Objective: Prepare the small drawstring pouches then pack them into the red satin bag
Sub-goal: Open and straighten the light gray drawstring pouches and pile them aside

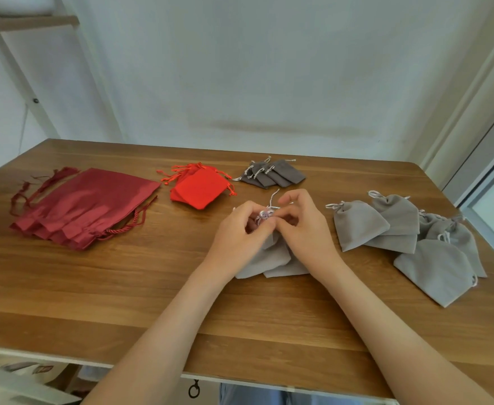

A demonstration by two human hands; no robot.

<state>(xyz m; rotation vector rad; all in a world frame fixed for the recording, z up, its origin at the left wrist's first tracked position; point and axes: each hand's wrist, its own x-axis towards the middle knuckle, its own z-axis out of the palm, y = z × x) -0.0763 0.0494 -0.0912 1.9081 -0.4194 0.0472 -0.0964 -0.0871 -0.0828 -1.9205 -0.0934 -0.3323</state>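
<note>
Head view: the left hand (239, 229) and right hand (305, 226) both pinch the white cords (273, 198) at the gathered necks of small light grey velvet pouches (269, 258) lying mid-table. A pile of matching grey pouches (400, 229) sits to the right. The dark red satin bags (87, 206) lie well apart at the left of the wooden table (93, 287).

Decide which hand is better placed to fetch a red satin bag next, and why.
Probably left: the red satin bags lie nearer the left hand; the right hand would have to cross the grey pouches both hands hold.
</note>
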